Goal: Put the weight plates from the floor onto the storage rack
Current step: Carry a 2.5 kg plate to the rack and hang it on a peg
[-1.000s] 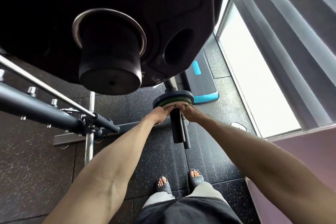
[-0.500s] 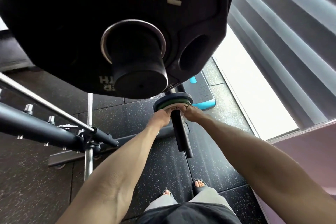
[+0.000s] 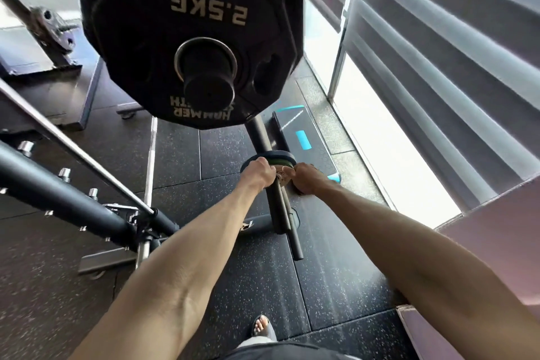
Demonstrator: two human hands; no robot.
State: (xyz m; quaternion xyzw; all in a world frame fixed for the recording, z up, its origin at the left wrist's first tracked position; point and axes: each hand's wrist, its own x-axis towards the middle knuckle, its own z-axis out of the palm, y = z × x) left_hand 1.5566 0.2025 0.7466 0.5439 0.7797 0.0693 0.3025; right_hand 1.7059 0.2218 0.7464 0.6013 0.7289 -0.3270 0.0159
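Head view: plates (image 3: 279, 157) between both hands (image 3: 258, 173) (image 3: 305, 178), seemingly in grip.

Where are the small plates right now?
Head view, centre: the small plates sit on the lower rack peg, held between left hand and right hand, below the 2.5KG plate.

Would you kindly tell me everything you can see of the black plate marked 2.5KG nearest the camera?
The black 2.5KG plate fills the top of the view. It is many-sided, looks rubber-coated, and bears pale lettering seen upside down: 2.5KG and HAMMER. A silvery metal ring lines its centre hole, with an oval grip hole beside it. It hangs on a black rack peg whose capped end pokes through toward the camera; nothing else visibly touches it.
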